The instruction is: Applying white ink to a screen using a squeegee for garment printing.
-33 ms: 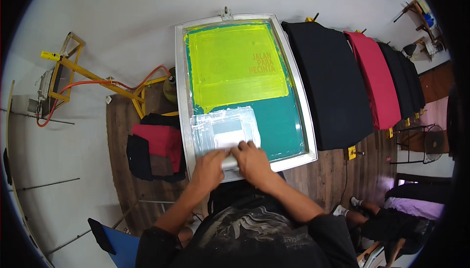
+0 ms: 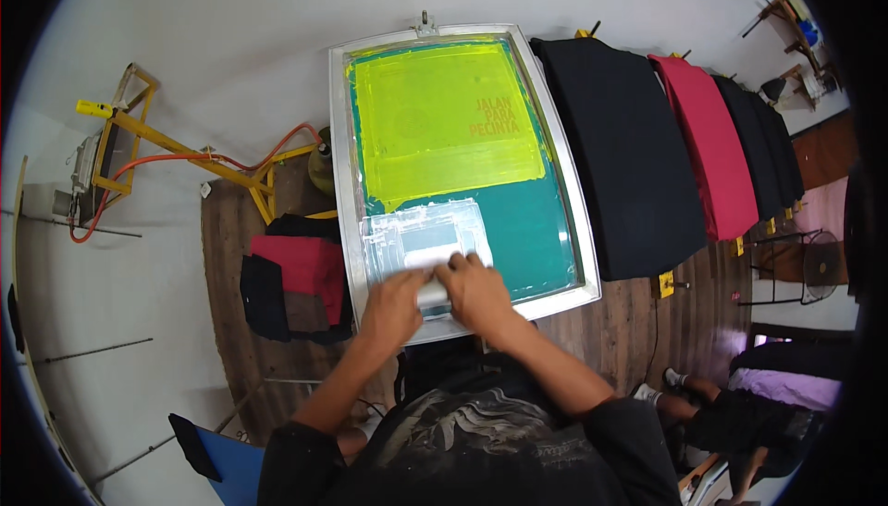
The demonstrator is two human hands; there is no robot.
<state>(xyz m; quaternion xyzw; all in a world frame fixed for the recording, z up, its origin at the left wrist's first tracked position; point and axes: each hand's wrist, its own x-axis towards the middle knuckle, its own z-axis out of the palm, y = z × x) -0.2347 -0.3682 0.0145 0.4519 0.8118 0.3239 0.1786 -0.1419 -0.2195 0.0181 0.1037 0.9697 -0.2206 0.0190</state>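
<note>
Both my hands are closed on a pale squeegee [image 2: 432,296] at the near left part of a screen-printing screen [image 2: 575,201]. My left hand [image 2: 390,310] grips its left side and my right hand [image 2: 475,297] its right side, close together; they cover most of it. Just beyond the squeegee, white ink [image 2: 433,243] lies in a smeared rectangle on the green mesh [image 2: 527,242]. Yellow-green ink [image 2: 416,90] covers the far half of the mesh, where reddish lettering shows through. The squeegee's blade is hidden.
Black cloth [image 2: 620,154] and red cloth [image 2: 708,145] cover a row of boards to the right. At left stand a yellow metal frame [image 2: 171,143] with an orange hose and a pile of red and black cloth [image 2: 296,270]. Another person [image 2: 731,423] is at lower right.
My hands and the squeegee have shifted slightly away from me over the screen. Everything else looks the same.
</note>
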